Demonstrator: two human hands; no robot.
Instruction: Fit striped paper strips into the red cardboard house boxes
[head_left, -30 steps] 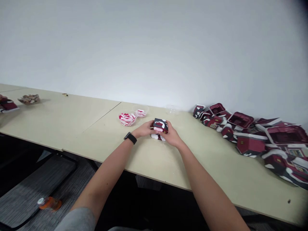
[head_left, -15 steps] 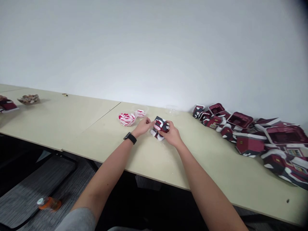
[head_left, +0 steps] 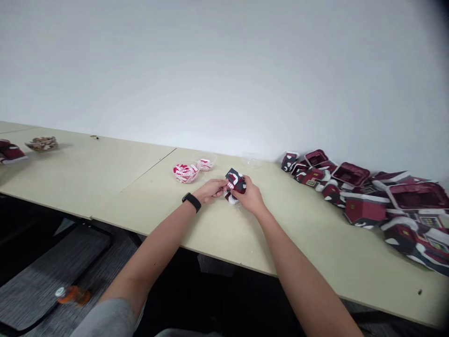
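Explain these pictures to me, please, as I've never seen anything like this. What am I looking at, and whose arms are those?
No machine here: these are a person's own bare arms, filmed by a camera worn on their head, looking forward and down. The right hand holds a small dark red and white house-shaped box, and the fingers of the left hand reach to its side. A black watch sits on the left wrist. On the pale table are a clear bowl of red and white pieces and, to the right, a heap of similar house-shaped boxes.
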